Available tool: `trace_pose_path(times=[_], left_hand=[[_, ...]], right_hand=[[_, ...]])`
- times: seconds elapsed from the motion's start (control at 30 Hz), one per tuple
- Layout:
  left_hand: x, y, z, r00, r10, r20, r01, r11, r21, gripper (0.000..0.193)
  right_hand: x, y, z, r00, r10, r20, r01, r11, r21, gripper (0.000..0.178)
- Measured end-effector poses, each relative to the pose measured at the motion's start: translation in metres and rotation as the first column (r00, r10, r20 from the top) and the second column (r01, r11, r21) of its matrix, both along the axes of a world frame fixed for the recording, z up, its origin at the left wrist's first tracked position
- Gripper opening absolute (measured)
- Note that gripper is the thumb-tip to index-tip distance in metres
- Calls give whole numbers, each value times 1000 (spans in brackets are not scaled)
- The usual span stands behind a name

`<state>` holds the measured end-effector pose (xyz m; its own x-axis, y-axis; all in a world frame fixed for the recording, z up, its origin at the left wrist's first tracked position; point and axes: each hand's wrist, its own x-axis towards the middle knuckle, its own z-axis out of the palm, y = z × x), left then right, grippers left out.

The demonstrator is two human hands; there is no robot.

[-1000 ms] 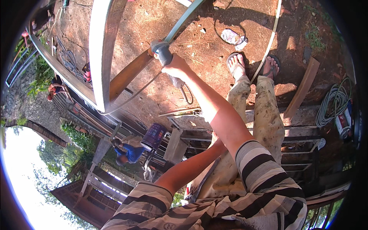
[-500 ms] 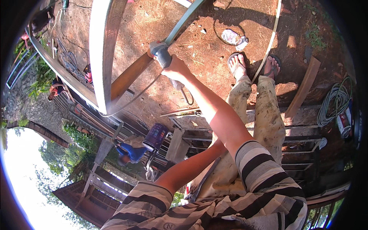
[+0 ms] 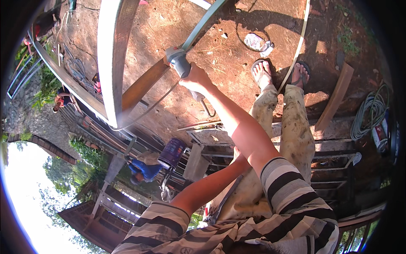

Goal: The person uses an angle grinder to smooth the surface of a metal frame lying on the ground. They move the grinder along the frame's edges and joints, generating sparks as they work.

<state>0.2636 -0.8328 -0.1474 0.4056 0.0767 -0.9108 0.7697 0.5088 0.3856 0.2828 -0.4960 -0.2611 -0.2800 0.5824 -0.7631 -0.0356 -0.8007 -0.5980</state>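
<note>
My right hand (image 3: pixel 197 79) is wrapped round the grey body of an angle grinder (image 3: pixel 179 63), arm stretched out to the upper left. The grinder's head lies against the end of a brown wooden beam (image 3: pixel 146 84), where a curved pale green strip (image 3: pixel 202 26) meets it. A cord hangs from the tool's rear end. My left forearm crosses under the right one. Only a bit of my left hand (image 3: pixel 237 153) shows beside the right forearm, near my thigh; its fingers are hidden.
A large curved white-edged beam (image 3: pixel 108 55) rises at left. Below are metal frames and a dark paint bucket (image 3: pixel 172 152); a person in blue (image 3: pixel 146 169) is beyond it. At right lie a wooden plank (image 3: pixel 336 97) and a coiled hose (image 3: pixel 367 114). A plastic bottle (image 3: pixel 256 42) lies near my feet.
The grinder has shifted very slightly along the beam's end with my right hand. A little more of my left hand shows. The person in blue has moved slightly.
</note>
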Motion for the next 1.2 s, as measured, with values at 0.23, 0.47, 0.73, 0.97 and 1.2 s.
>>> trace_pose_path(times=[0.23, 0.47, 0.73, 0.97, 1.2], left_hand=[[1, -1, -2, 999, -34, -30, 35, 999, 33, 31], [-6, -10, -7, 998, 55, 27, -53, 995, -84, 32], [-3, 5, 3, 982, 183, 46, -174, 972, -156, 35], [-13, 1, -1, 986, 157, 52, -150, 982, -117, 33], [-1, 14, 12, 975, 187, 121, -177, 980, -91, 31]], right_hand=[[0, -2, -3, 1000, 1, 19, -1, 1000, 28, 69], [-1, 0, 0, 999, 26, 40, -27, 1000, 14, 67], [4, 10, 12, 996, 52, 72, -53, 999, 13, 67], [1, 1, 0, 999, 28, 46, -29, 999, 26, 67], [-1, -2, 5, 1000, 2, 29, -3, 999, 45, 66]])
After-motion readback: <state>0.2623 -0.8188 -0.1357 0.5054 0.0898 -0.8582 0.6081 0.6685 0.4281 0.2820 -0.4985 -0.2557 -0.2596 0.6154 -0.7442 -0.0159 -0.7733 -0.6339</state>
